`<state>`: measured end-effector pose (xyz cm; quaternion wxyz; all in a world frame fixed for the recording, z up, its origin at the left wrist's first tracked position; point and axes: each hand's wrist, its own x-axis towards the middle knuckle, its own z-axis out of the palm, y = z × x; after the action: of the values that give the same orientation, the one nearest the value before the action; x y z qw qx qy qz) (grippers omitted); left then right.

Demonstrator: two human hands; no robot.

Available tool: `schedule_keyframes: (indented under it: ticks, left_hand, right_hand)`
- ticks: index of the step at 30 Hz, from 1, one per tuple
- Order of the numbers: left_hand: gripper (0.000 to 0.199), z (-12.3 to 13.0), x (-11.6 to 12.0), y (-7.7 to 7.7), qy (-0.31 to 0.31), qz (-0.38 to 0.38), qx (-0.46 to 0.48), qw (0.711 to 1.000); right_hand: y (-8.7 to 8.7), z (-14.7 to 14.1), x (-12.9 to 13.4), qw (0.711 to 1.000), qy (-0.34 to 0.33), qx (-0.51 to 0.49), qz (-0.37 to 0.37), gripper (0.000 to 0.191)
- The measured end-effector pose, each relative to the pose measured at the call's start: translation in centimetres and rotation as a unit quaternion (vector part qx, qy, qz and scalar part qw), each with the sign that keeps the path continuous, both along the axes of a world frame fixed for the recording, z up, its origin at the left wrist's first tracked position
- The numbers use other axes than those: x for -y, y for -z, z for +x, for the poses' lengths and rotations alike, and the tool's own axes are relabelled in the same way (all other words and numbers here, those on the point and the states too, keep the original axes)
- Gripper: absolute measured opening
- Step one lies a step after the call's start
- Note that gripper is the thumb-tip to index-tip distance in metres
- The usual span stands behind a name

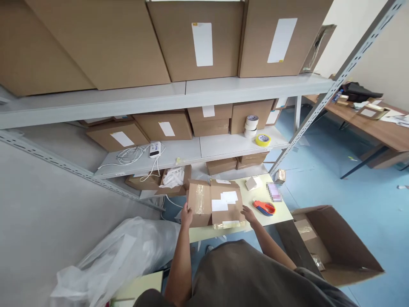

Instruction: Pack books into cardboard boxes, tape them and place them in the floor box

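A brown cardboard box with clear tape and white labels rests on the pale yellow tabletop. My left hand grips its left edge, fingers closed on the side. At the right edge, my right hand touches the cardboard with its fingers somewhat apart. To the right of that hand lies a red and blue tape dispenser. Behind the dispenser are a small white box and a blurred purple item.
Metal shelves hold cartons, tape rolls, a yellow roll and a white power strip. A large open carton stands at right; clear plastic wrap lies left. A brown desk stands further back.
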<state>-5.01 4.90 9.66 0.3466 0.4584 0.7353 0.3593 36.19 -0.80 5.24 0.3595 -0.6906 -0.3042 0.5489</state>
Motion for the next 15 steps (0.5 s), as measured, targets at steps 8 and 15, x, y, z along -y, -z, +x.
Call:
schedule_keyframes:
  ticks: [8,15]
  left_hand:
    - [0.066,0.9,3.5,-3.6,0.02,0.104,0.145,0.984]
    - [0.078,2.1,5.5,-7.6,0.033,0.085,0.232,0.969]
  right_hand:
    - [-0.7,3.8,-1.1,0.999,0.004,-0.037,0.033,0.087]
    - [-5.8,7.7,-6.5,0.983,0.049,-0.108,0.141,0.086]
